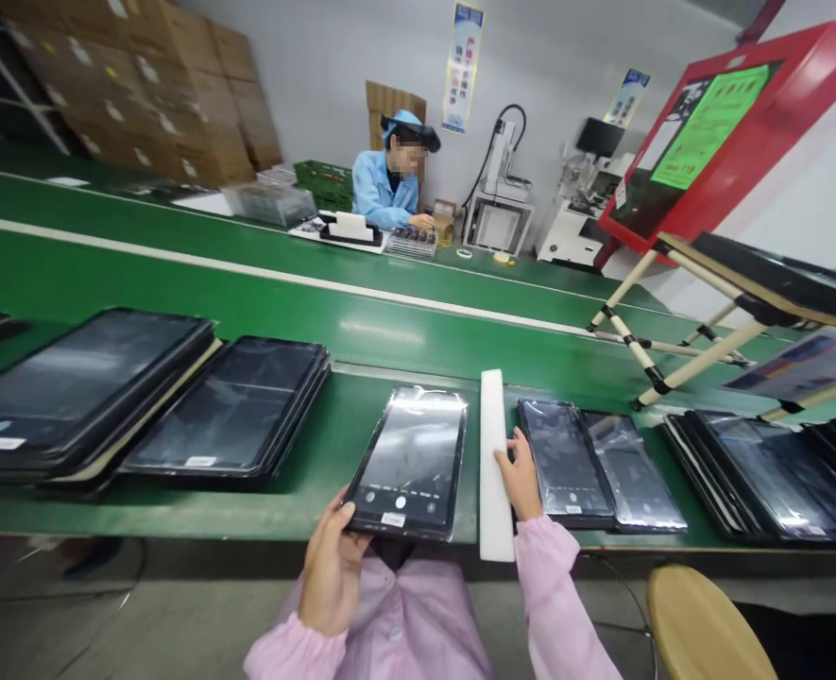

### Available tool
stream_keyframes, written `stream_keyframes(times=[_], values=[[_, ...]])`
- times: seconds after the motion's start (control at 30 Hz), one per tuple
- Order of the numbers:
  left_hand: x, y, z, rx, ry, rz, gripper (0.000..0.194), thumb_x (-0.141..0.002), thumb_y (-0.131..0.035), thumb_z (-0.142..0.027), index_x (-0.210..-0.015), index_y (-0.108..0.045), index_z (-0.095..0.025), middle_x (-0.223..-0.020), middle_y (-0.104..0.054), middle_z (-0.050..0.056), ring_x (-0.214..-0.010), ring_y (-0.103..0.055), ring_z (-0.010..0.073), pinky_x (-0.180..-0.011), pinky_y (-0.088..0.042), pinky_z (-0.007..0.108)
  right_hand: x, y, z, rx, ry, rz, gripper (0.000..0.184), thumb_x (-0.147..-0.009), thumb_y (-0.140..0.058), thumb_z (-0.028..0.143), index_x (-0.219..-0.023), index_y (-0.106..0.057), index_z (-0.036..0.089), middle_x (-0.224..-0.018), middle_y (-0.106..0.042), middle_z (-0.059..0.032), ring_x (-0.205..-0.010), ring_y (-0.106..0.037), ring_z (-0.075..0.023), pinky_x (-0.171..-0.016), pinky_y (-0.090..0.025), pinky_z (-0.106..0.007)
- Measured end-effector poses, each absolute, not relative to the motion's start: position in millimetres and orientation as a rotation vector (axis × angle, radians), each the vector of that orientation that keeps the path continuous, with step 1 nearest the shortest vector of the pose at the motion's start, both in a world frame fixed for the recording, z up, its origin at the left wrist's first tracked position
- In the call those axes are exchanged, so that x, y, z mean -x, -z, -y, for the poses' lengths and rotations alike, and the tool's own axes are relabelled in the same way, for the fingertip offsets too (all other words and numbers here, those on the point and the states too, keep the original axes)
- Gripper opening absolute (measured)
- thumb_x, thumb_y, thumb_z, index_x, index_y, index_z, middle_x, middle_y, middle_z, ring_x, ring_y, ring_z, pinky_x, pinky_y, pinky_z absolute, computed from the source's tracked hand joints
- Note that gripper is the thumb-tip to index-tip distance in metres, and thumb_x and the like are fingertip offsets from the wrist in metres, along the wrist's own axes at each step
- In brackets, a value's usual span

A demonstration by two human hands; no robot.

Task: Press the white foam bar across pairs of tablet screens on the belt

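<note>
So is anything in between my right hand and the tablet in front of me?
Yes, the long white strip lies between the right hand and the tablet, with that hand's fingers touching it. Nothing visible separates the left hand from the tablet, which it holds.

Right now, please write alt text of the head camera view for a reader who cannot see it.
The left hand holds a black-framed rectangular tablet, screen lit, at a green worktop; the right hand touches a long white foam bar. Dark tablets lie on both sides.

Glossy tablet scrn (418,453), matt strip (495,501)
</note>
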State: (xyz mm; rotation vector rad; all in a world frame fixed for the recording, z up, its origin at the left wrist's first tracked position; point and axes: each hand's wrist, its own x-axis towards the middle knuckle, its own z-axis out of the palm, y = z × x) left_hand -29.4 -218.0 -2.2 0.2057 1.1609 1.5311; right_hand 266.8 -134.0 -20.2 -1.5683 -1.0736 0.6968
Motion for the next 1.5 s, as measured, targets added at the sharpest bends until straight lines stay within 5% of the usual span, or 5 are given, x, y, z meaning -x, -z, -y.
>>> stream_keyframes(times=[0.27, 0.53, 0.87, 1.23, 1.5], values=[[33.4, 10.6, 234.7, -0.336, -1.444, -1.233, 0.053, -0.076, -0.086, -0.049, -0.125, -0.072, -0.033, -0.130, -0.075, 0.008, -0.128, -0.068, 0.0327, -0.106, -0.058, 0.046, -310.2, -0.8, 151.5, 1.582, -0.782, 0.950, 0.042, -0.063, -0.081, 0.053, -0.086, -0.065, 0.021, -0.153, -0.055, -0.0182, -0.137, -0.053, -0.0373, -0.117, -0.038, -0.046], [75.2, -15.7, 216.9, -0.725, -1.339, -1.384, 0.052, -0.080, -0.083, -0.049, -0.129, -0.076, -0.031, -0.149, -0.065, 0.007, -0.149, -0.050, 0.0329, -0.130, -0.032, 0.047, -226.2, -18.1, 183.8, 1.396, -1.292, 0.717, 0.038, -0.082, -0.077, 0.054, -0.102, -0.066, 0.024, -0.077, -0.068, 0.0020, -0.068, -0.064, -0.0212, -0.059, -0.053, -0.029], [38.7, -10.0, 206.2, -0.830, -1.282, -1.383, 0.053, -0.088, -0.080, -0.041, -0.139, -0.070, -0.031, -0.160, -0.054, 0.007, -0.158, -0.035, 0.0345, -0.134, -0.019, 0.051, -212.5, -33.0, 185.9, 1.397, -1.429, 0.648, 0.056, -0.075, -0.085, 0.059, -0.114, -0.072, 0.021, -0.098, -0.076, -0.0043, -0.080, -0.070, -0.0254, -0.062, -0.057, -0.031], [-57.0, -47.4, 242.4, -1.453, -0.829, -1.126, 0.077, -0.109, -0.032, -0.056, -0.171, -0.010, -0.017, -0.178, -0.003, 0.008, -0.166, -0.004, 0.0273, -0.136, -0.009, 0.051, -319.9, -78.9, 232.3, 1.684, -1.367, 0.437, 0.073, -0.058, -0.097, 0.054, -0.117, -0.068, 0.022, -0.072, -0.070, 0.0008, -0.053, -0.061, -0.0215, -0.046, -0.050, -0.030], [-54.9, -44.2, 197.3, -1.874, -0.673, -1.204, 0.073, -0.108, -0.036, -0.054, -0.162, -0.038, -0.005, -0.163, -0.044, 0.026, -0.157, -0.035, 0.0388, -0.129, -0.027, 0.064, -338.3, -72.7, 217.6, 1.694, -1.403, 0.503, 0.060, -0.064, -0.095, 0.053, -0.109, -0.070, 0.021, -0.074, -0.070, -0.0007, -0.057, -0.060, -0.0196, -0.047, -0.051, -0.028]])
